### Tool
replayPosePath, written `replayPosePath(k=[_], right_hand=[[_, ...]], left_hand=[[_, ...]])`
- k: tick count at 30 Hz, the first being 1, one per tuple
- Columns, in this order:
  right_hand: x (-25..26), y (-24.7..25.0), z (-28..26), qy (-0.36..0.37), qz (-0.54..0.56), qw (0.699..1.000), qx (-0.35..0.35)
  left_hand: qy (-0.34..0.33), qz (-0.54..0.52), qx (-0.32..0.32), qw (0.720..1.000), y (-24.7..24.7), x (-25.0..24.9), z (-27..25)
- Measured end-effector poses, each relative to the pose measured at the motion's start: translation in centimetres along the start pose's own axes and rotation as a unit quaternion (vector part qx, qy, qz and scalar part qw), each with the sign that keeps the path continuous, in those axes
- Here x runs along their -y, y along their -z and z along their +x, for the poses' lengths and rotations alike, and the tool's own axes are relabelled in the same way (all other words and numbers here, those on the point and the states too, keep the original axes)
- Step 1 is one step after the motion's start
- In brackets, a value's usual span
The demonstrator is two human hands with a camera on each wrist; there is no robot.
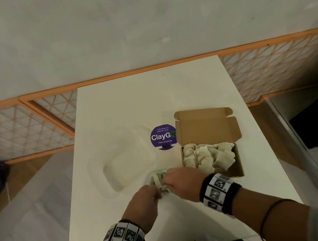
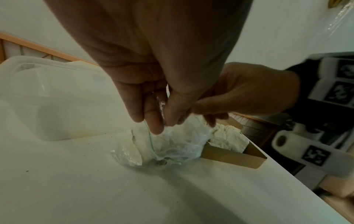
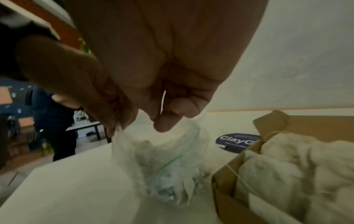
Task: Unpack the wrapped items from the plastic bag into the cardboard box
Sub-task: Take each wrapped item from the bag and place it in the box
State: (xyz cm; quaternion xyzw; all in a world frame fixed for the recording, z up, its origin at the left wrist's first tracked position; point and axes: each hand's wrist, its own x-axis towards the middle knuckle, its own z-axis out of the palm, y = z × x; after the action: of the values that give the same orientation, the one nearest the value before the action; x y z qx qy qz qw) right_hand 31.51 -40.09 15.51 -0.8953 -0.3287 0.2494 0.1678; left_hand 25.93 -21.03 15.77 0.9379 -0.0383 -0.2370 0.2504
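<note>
A clear zip plastic bag (image 1: pixel 157 180) (image 2: pixel 178 145) (image 3: pixel 162 163) sits crumpled on the white table, just left of the cardboard box (image 1: pixel 238 161) (image 2: pixel 231 157) (image 3: pixel 224 195). My left hand (image 1: pixel 155 194) (image 2: pixel 161 121) pinches the bag's near rim. My right hand (image 1: pixel 166 182) (image 3: pixel 138 125) pinches the rim on the side toward the box, so the mouth is pulled apart. Something pale and wrapped (image 2: pixel 137 153) shows through the plastic. Several paper-wrapped items (image 1: pixel 206 155) (image 2: pixel 229 137) (image 3: pixel 298 166) fill the box, whose lid (image 1: pixel 207 127) stands open at the back.
A translucent plastic tub (image 1: pixel 119 164) (image 2: pixel 57 97) lies left of the bag. A round purple sticker (image 1: pixel 163 137) (image 3: pixel 237 142) is on the table (image 1: pixel 150 100) behind the bag. The table's right edge runs close past the box. A person stands beyond the table in the right wrist view.
</note>
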Motion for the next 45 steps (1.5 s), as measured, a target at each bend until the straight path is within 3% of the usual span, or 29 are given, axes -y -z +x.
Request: replayPosePath(k=[6, 13, 17, 23, 28, 32, 35, 40, 45], right_hand=[[1.2, -1.9, 2.7, -0.058, -0.089, 0.993, 0.056], [1.1, -1.5, 2.4, -0.082, -0.103, 0.99, 0.053], [1.3, 0.5, 1.0, -0.12, 0.025, 0.992, -0.028], [1.7, 4.0, -2.2, -0.12, 0.238, 0.952, -0.15], [2.8, 6.8, -4.4, -0.125, 0.419, 0.88, -0.189], [3.4, 7.6, -5.4, -0.153, 0.536, 0.811, -0.179], [3.8, 7.7, -5.5, -0.163, 0.591, 0.771, -0.174], [4.6, 7.7, -5.0, -0.138, 0.6, 0.772, -0.157], [6.0, 8.0, -5.0, -0.11, 0.6, 0.78, -0.139]], left_hand=[[-0.052, 0.008, -0.001, 0.999, -0.1, -0.6, -0.3], [-0.051, -0.006, 0.005, 0.999, -0.2, 0.3, 0.2], [-0.044, -0.018, -0.021, 0.999, 0.6, 0.8, 0.4], [-0.052, -0.026, -0.026, 0.998, 1.2, 1.7, 0.4], [-0.059, -0.045, 0.003, 0.997, 2.9, 1.8, -0.2], [-0.062, -0.093, -0.042, 0.993, 5.8, 0.4, -1.3], [-0.081, -0.198, -0.075, 0.974, 8.4, -2.0, -2.2], [-0.135, -0.272, -0.082, 0.949, 10.7, -5.5, -3.3], [-0.132, -0.34, -0.069, 0.929, 11.1, -6.6, -3.5]])
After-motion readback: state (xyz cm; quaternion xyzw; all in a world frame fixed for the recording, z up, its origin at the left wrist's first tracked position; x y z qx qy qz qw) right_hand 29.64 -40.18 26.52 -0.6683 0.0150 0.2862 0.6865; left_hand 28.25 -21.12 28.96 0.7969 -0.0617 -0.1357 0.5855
